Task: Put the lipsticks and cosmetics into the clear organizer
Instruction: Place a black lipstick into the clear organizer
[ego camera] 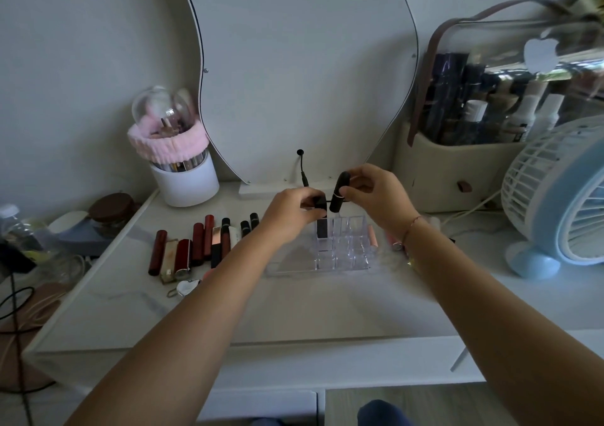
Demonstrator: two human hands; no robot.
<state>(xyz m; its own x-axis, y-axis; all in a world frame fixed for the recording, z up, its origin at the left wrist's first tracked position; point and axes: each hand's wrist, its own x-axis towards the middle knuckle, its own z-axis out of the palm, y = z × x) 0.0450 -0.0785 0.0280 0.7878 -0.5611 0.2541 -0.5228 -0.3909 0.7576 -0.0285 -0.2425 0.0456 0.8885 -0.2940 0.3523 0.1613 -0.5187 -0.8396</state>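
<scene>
A clear organizer (pixel 343 255) with several square compartments stands on the white table, in the middle. My left hand (pixel 291 216) grips a black square lipstick (pixel 322 226) that stands upright in the organizer's back left compartment. My right hand (pixel 376 193) holds a black round lipstick (pixel 339 193) tilted just above the back row. Several red, black and gold lipsticks (pixel 202 246) lie in a row to the left of the organizer. Pink tubes (pixel 374 236) lie at its right side, partly hidden by my right arm.
A white brush holder with a pink band (pixel 183 164) stands at the back left. A wavy mirror (pixel 304 66) leans on the wall. A clear cosmetic case (pixel 490 115) and a blue fan (pixel 562 197) fill the right. Cables and a jar (pixel 111 210) lie left.
</scene>
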